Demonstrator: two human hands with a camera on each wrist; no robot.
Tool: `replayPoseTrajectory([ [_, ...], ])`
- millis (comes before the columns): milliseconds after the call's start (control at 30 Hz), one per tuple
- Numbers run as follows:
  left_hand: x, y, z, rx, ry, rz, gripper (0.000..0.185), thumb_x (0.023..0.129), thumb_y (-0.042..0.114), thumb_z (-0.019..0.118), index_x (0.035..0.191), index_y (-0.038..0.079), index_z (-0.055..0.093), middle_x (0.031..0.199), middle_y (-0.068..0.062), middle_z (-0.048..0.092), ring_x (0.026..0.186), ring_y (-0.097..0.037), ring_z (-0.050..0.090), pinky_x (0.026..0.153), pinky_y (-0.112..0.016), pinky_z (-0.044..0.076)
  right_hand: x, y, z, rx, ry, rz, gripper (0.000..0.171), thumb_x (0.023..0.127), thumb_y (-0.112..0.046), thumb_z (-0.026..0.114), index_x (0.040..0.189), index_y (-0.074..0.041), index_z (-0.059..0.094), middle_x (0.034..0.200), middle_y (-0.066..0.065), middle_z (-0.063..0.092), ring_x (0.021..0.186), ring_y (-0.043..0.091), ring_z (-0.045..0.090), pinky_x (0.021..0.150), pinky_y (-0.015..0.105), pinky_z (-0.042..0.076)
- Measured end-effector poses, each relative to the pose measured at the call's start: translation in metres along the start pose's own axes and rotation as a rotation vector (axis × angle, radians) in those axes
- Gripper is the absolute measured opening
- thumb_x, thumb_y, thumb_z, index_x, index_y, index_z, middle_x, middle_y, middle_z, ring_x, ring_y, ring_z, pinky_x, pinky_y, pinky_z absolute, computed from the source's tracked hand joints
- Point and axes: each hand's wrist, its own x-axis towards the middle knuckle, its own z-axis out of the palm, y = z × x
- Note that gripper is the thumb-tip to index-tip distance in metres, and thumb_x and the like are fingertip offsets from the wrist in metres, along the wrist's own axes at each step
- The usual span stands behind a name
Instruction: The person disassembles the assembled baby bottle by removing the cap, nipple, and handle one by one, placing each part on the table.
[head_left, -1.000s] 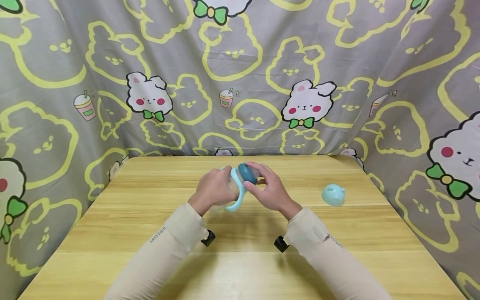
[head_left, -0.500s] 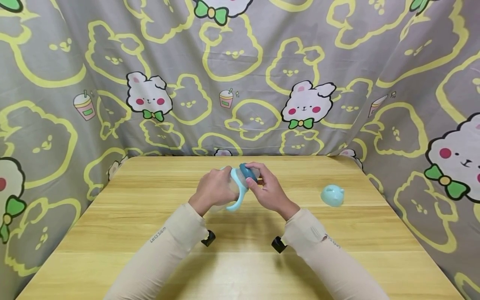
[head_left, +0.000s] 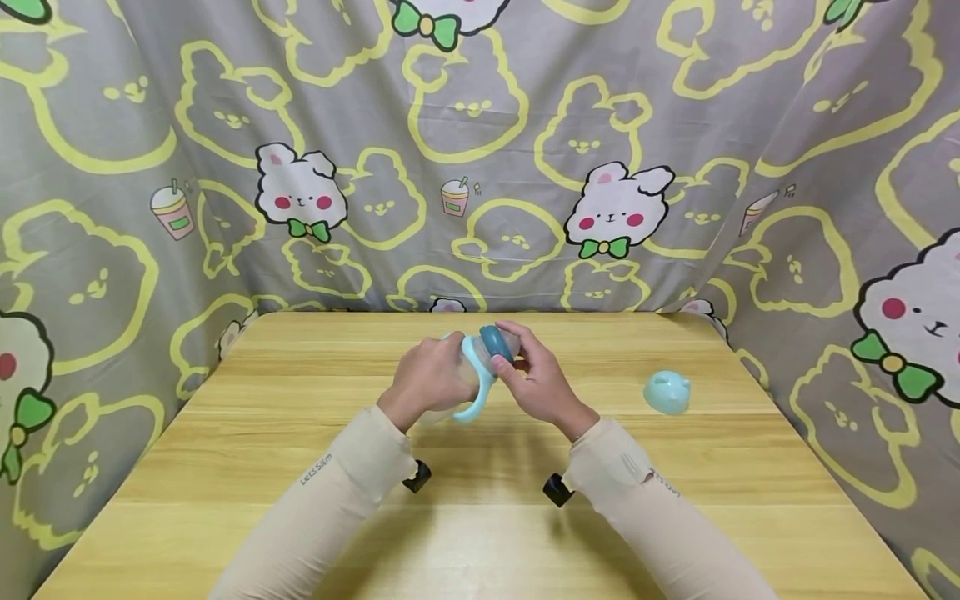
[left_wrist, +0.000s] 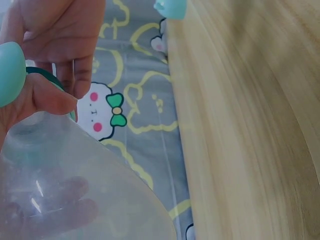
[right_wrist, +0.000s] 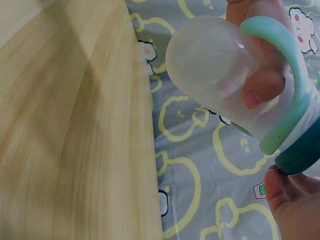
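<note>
Above the middle of the wooden table [head_left: 480, 517] I hold a clear baby bottle [right_wrist: 220, 80] tilted on its side. My left hand [head_left: 431, 377] grips its clear body, with the light teal handle [head_left: 480, 392] curving below my fingers. My right hand [head_left: 531, 377] pinches the dark teal collar [head_left: 497, 343] at the bottle's top. The left wrist view shows the clear body [left_wrist: 65, 190] close up, with the right hand's fingers [left_wrist: 60, 40] beyond it. In the right wrist view my thumb [right_wrist: 290, 205] lies under the collar [right_wrist: 302, 155].
A light teal cap with small ears [head_left: 667, 392] lies on the table to the right of my hands. A grey cloth with bunny prints [head_left: 480, 167] walls the table at the back and both sides.
My right hand's fingers have shifted a little round the dark collar. The bottle and the left hand have hardly moved.
</note>
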Motion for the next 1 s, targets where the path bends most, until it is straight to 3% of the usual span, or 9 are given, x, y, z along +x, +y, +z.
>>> replayPoseTrajectory([
  [1000, 0.0002, 0.0024, 0.0017, -0.015, -0.005, 0.010, 0.052, 0.065, 0.036, 0.077, 0.105, 0.007, 0.060, 0.074, -0.002, 0.056, 0.059, -0.019, 0.053, 0.051, -0.032, 0.042, -0.0020, 0.0014, -0.0101, -0.042, 0.037, -0.033, 0.044, 0.094, 0.002, 0.056, 0.134, 0.012, 0.043, 0.115, 0.030, 0.055, 0.097, 0.038, 0.060, 0.081, 0.049, 0.051],
])
